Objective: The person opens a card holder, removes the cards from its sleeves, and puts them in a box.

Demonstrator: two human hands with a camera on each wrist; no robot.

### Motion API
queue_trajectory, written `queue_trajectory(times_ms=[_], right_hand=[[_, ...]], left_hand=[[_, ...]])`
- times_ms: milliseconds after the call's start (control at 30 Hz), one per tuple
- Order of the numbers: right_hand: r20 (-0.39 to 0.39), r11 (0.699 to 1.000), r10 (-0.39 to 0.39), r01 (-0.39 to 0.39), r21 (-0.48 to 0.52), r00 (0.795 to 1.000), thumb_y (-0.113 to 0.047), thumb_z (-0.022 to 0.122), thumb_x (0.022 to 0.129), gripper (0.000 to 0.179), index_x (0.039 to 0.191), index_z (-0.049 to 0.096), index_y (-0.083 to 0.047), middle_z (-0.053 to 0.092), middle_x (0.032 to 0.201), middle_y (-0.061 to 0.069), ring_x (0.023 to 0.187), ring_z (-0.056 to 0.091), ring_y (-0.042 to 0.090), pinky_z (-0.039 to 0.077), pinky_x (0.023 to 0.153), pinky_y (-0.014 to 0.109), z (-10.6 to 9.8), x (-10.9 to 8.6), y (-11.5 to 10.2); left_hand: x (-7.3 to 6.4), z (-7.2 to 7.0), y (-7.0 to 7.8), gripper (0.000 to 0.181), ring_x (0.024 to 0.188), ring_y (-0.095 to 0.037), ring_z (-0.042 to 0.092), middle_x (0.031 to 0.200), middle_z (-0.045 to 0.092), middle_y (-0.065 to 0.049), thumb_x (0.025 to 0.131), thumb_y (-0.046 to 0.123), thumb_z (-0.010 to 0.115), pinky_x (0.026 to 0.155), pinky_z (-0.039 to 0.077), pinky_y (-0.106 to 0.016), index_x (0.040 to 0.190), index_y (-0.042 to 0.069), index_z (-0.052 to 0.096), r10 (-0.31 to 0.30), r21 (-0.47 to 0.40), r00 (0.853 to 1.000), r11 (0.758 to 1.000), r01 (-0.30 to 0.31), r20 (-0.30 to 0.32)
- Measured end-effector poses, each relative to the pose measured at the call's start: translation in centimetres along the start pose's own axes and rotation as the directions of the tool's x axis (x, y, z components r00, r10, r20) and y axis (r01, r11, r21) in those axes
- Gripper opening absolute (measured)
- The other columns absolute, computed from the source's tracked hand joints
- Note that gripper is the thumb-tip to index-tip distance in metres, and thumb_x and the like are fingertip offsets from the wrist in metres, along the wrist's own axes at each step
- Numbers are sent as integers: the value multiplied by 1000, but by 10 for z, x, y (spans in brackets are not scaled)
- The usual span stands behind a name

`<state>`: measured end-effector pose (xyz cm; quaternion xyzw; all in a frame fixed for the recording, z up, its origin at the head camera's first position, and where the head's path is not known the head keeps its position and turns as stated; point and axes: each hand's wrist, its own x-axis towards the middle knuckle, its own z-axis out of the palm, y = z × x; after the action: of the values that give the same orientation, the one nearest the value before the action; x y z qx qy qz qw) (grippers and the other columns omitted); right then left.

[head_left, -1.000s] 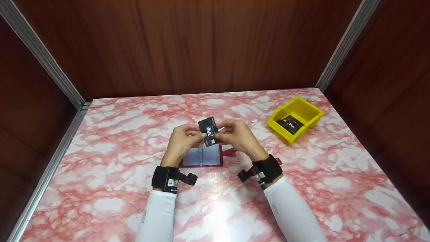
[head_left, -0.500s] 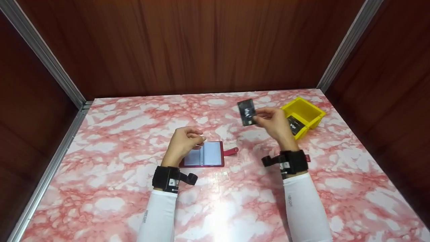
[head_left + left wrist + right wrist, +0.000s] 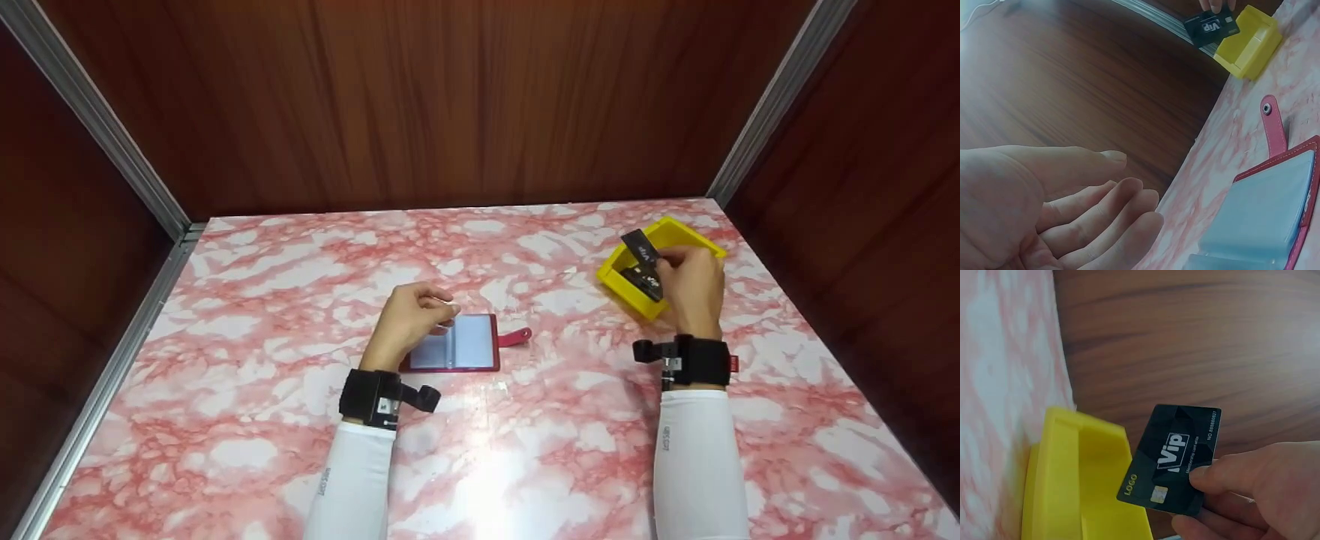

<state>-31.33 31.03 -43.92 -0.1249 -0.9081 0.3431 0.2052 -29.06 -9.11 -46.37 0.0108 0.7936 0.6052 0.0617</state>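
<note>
My right hand (image 3: 694, 285) pinches a black VIP card (image 3: 1171, 458) between thumb and fingers, above the yellow bin (image 3: 634, 296). More black cards (image 3: 643, 283) lie inside that bin. In the head view the held card is tilted over the bin's left side. My left hand (image 3: 416, 315) hovers over the left part of an open red card holder (image 3: 474, 343), its fingers loosely bent with nothing between them. Clear plastic sleeves (image 3: 1258, 208) fill the holder, and its snap strap (image 3: 1274, 124) sticks out to the right in the head view.
The table (image 3: 247, 450) has a pink and white marbled top. Dark wood-look panels (image 3: 450, 105) enclose it at the back and sides, with metal corner posts (image 3: 780, 97). A black strap (image 3: 367, 397) with a camera is on each wrist.
Both hands were on the card above the holder. The left let go and stayed there, while the right carried the card rightward to the yellow bin.
</note>
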Motion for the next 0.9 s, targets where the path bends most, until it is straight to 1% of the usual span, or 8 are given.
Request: queue_trajectory(times_ms=[67,100,300,433,567,633,800,900], right_hand=[[-34,999,-30,28,-35,999,-8,65,102,24,117,82,1,81,116,23,108,75,43,59,98,54,1,0,4],[-39,998,-41,39,-52,998,-7,66,101,24,115,83,2,81,115,24,108,75,45,59,99,56,1,0,6],[-4,992,-50,49,-114,999,-4,66,101,22,113,82,4,80,116,27,109,75,48,59,101,62,3,-2,8],[-1,985,-83,82,-152,997,-3,66,100,22,112,83,4,80,113,27,107,75,50,59,97,64,6,-2,7],[11,977,-124,124,-176,992,0,67,97,22,111,83,4,80,112,29,106,75,52,60,94,65,10,-1,6],[22,971,-148,150,-187,989,2,67,96,22,111,83,4,79,112,30,104,75,53,60,92,66,13,-1,6],[35,956,-207,210,-207,978,7,63,94,24,107,82,6,79,107,32,98,74,56,59,85,69,21,-1,8],[46,946,-221,226,-232,974,10,59,93,26,105,82,7,79,105,32,95,74,57,59,82,70,24,-2,8]], left_hand=[[0,0,-1,24,79,-15,77,98,81,-15,96,8,80,76,70,-32,115,-3,73,-5,9,1000,1000,5,-1],[0,0,-1,24,79,-16,77,99,81,-15,96,8,80,76,70,-32,116,-4,73,-8,12,1000,1000,8,-2],[0,-1,-2,25,81,-17,78,100,81,-17,96,9,79,79,70,-34,118,-4,73,-16,11,1000,1000,16,2],[0,-1,-2,23,79,-16,78,99,81,-17,97,10,78,77,70,-33,116,-2,73,-7,5,1000,1000,7,5],[-1,-2,-1,23,76,-16,78,99,80,-18,98,9,77,73,70,-31,117,-2,72,-14,-31,1000,999,14,11],[-1,-1,-2,23,74,-15,77,101,80,-21,98,9,76,71,69,-30,117,-3,71,-20,-48,1000,999,21,14],[0,-1,-3,25,73,-14,77,111,79,-29,98,9,76,70,69,-28,119,-4,71,-26,-52,999,998,27,20],[1,-1,-3,24,73,-14,76,112,79,-29,99,9,75,69,69,-27,119,-3,71,-36,-54,999,998,37,20]])
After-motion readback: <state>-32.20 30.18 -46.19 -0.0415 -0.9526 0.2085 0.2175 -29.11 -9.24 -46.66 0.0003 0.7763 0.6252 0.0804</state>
